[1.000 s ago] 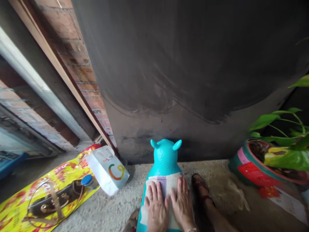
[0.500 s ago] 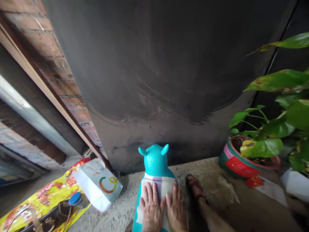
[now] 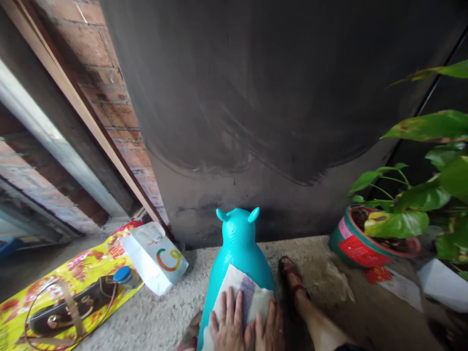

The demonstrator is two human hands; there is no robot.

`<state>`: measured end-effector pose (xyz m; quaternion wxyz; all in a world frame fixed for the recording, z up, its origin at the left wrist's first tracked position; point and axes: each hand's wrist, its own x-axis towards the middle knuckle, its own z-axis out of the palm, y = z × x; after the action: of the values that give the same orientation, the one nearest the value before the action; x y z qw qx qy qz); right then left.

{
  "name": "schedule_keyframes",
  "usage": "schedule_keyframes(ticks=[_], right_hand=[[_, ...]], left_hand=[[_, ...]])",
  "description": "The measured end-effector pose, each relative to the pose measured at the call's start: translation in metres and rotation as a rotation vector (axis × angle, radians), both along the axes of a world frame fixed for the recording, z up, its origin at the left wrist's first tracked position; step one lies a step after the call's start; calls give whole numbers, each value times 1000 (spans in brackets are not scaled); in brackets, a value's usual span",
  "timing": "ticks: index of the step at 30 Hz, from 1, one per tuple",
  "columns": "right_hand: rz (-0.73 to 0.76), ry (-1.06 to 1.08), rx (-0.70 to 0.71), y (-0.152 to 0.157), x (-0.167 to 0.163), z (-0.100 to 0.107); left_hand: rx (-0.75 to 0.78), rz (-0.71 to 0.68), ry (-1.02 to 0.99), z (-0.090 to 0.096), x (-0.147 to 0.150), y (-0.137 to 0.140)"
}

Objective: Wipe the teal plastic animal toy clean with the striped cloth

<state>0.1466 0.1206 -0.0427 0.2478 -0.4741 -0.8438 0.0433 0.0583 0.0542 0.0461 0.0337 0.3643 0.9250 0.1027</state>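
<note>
A turquoise inflatable animal toy (image 3: 239, 239) with two small ears faces away from me at the bottom centre, between my legs. Over its back lies a pale cloth (image 3: 230, 282) with a purple stripe, one corner pointing toward the toy's head. My left hand (image 3: 229, 324) rests flat on the cloth, fingers stretched forward. Beside it my right hand (image 3: 269, 326) also lies on the cloth with its fingers out; the lower part of this hand is cut off by the frame. The cloth's near end is hidden under both hands.
A dark panel (image 3: 256, 97) stands close ahead. Left on the floor are a yellow printed sheet (image 3: 47, 290), a dark handbag (image 3: 47, 317), a blue-capped jar (image 3: 123, 275) and a white paper bag (image 3: 146, 261). A potted plant (image 3: 360, 239) is right, near my sandalled foot (image 3: 290, 273).
Both hands have slid back toward me with the cloth, uncovering more of the toy's shoulders. The cloth now sits at an angle. The view has shifted slightly.
</note>
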Motion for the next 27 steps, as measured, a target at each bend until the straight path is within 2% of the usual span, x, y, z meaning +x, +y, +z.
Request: schedule_keyframes(ticks=[2,8,11,13,17,21,25,27], right_hand=[[-11,-5,-39,24,-16,11],[152,-93,-143,87,-89,43],[189,-84,-143,107,-117,49],[212,-71,-139,113,-125,49],[211,-42,-117,109,-121,45],[118,12,-48,91,-108,33],[-14,27,30,68,-87,21],[-27,8,53,55,-71,15]], left_hand=[[-20,37,6,-1,-13,14],[-19,140,55,5,-59,62],[-5,163,49,3,-78,75],[-3,158,53,-1,-83,78],[-10,150,92,-9,-82,77],[-51,153,81,-14,-79,71],[-96,115,-22,-11,-66,54],[-101,116,-60,-7,-53,39]])
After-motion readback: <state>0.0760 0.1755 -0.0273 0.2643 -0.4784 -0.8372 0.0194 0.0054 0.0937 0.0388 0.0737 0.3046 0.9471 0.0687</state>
